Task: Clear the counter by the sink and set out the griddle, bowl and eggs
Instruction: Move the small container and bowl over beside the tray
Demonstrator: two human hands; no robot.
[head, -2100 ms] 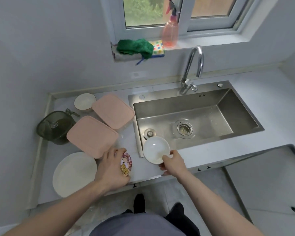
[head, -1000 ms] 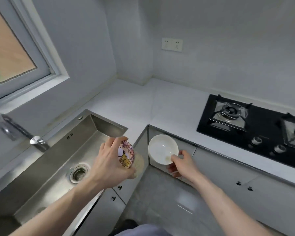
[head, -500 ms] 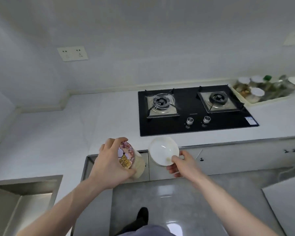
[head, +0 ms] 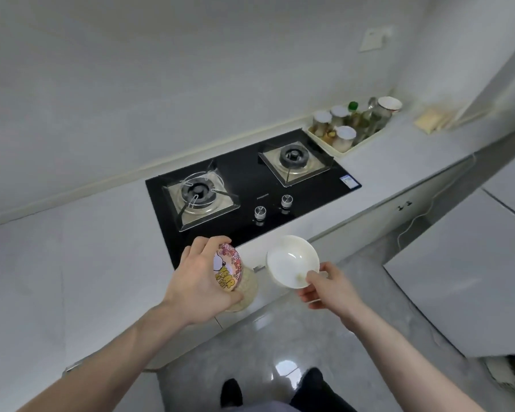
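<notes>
In front of black gas hob (head: 250,179), over counter edge: left hand (head: 198,282) grips printed-lid jar (head: 231,276), fingers curled around lid, jar tilted sideways. Right hand (head: 327,288) pinches rim of white bowl (head: 292,260), thumb inside, fingers beneath, bowl tilted toward viewer. Both items held in air near hob's front edge, just beside each other. Risks, judged: one-point rim pinch lets bowl slip; lid-only grip could drop jar; jar and bowl could knock together. Griddle, eggs not in view.

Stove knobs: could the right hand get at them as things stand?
Probably not freely. The right hand pinches the rim of the white bowl, so its fingers are taken. The way to the stove knobs across the black hob is bare.
</notes>
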